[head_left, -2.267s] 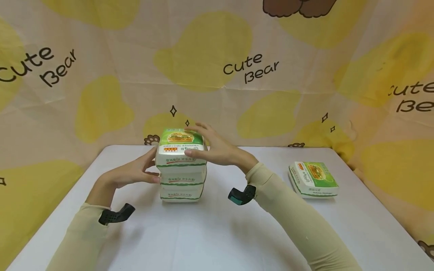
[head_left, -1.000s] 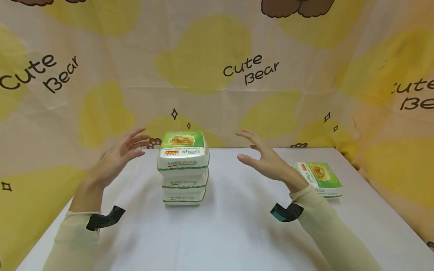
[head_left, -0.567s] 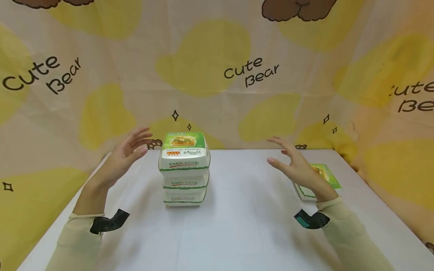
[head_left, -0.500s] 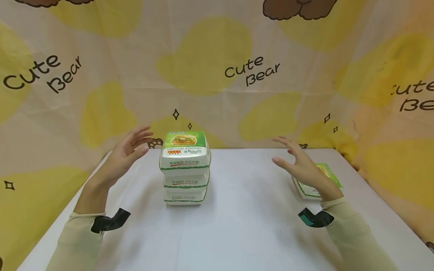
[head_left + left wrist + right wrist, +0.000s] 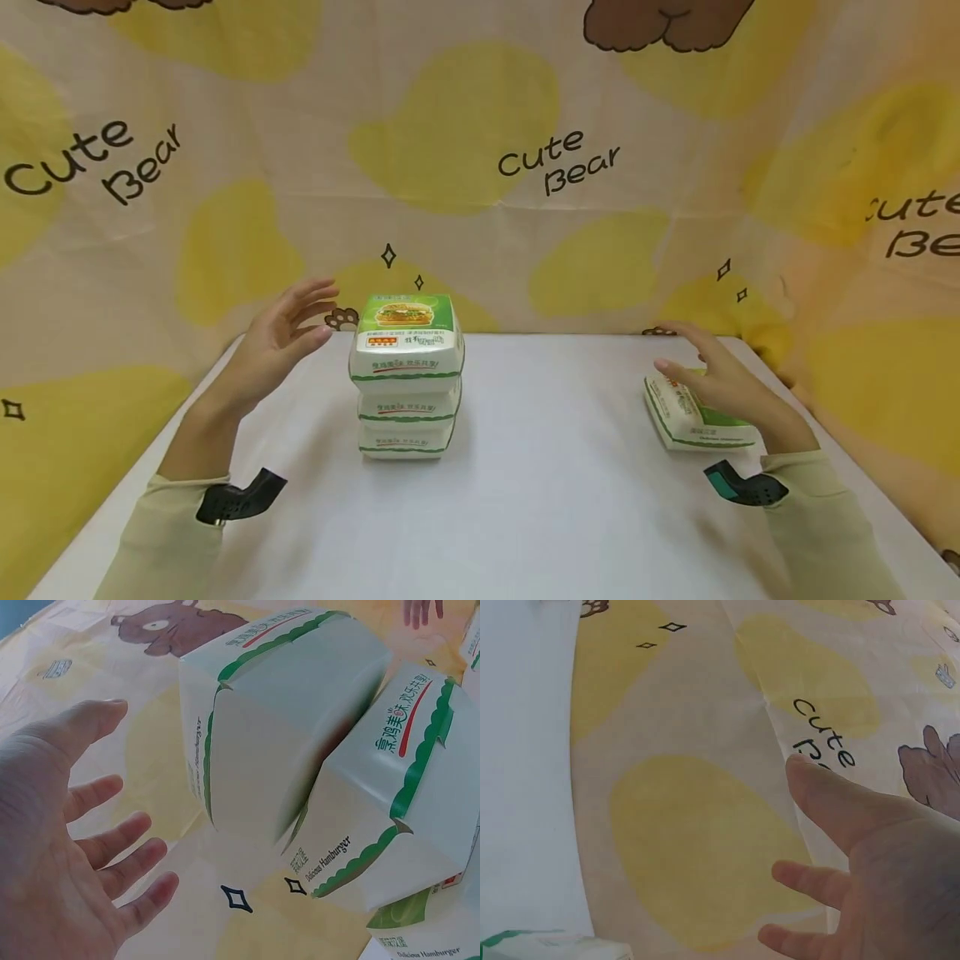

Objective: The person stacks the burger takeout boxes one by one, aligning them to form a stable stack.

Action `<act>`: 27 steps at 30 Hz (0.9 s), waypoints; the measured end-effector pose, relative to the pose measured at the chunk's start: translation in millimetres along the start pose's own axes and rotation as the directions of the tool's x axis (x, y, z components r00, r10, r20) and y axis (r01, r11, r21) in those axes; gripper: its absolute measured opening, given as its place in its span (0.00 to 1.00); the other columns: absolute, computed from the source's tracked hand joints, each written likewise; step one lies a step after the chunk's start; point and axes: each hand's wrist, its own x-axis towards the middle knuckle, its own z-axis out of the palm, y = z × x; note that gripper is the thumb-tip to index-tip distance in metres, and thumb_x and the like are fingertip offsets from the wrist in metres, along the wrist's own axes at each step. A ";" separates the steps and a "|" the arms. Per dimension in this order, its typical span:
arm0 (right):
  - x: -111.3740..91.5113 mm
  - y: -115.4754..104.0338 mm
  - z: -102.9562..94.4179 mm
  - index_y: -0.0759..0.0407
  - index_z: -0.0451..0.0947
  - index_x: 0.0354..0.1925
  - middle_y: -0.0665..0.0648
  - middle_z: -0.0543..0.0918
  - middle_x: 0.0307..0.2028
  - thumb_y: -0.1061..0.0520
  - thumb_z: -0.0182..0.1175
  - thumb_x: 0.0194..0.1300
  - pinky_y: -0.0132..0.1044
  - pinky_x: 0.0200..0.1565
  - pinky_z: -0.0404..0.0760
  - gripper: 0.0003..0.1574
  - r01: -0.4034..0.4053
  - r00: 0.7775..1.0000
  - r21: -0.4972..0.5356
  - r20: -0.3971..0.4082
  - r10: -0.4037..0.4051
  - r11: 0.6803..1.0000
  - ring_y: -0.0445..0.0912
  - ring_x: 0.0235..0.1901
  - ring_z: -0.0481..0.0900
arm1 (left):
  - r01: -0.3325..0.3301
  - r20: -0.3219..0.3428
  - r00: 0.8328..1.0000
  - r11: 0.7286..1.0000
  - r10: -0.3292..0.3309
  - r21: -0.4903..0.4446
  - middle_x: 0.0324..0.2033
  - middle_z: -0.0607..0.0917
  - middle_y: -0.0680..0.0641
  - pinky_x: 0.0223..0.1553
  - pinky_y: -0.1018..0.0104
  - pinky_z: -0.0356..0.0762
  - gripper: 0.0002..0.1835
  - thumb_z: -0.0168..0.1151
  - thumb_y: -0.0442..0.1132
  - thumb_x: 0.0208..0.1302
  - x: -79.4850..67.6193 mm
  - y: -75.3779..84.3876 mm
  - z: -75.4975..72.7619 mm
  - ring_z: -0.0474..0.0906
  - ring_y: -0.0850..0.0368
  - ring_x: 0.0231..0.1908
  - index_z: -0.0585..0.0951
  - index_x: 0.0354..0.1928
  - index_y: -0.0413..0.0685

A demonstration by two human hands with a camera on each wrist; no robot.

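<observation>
Three hamburger boxes (image 5: 408, 364), white with green trim and a burger picture on top, stand in a stack left of the table's middle. The top one sits a little forward of those below. My left hand (image 5: 266, 350) is held just left of the stack, fingers relaxed and apart from it; the left wrist view shows the hand (image 5: 82, 847) beside the box sides (image 5: 262, 727). Over at the right, my right hand (image 5: 723, 383) hovers above a single hamburger box (image 5: 686, 421) and hides part of its top. Its fingers are spread in the right wrist view, holding nothing.
A white-covered table (image 5: 517, 500) carries the boxes. Behind and around it hangs a yellow-patterned cloth (image 5: 465, 125) with printed lettering. Each wrist wears a black camera (image 5: 242, 497). White table surface lies between the stack and the single box.
My right hand has let go of the stack and travelled right to the single box. The left hand has drawn back from the stack and since stayed nearly still.
</observation>
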 end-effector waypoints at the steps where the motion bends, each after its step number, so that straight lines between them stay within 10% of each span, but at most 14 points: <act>1: -1.2 1.8 -2.0 0.65 0.51 0.77 0.74 0.56 0.75 0.52 0.58 0.75 0.77 0.62 0.57 0.44 -0.010 1.000 -0.001 0.010 0.011 1.000 0.72 0.72 0.53 | -0.007 -0.002 1.000 1.000 0.007 0.002 0.65 0.72 0.64 0.60 0.84 0.68 0.31 0.54 0.29 0.72 0.1 1.1 0.5 0.69 0.67 0.64 0.64 0.75 0.51; 27: -15.3 49.6 -14.6 0.69 0.50 0.76 0.83 0.51 0.72 0.43 0.65 0.66 0.81 0.61 0.57 0.56 -0.221 0.943 -0.140 0.222 0.248 0.965 0.78 0.67 0.53 | -0.034 0.007 0.999 0.996 0.034 0.080 0.72 0.67 0.49 0.63 0.84 0.65 0.36 0.59 0.29 0.68 1.9 0.0 13.4 0.64 0.70 0.67 0.62 0.76 0.51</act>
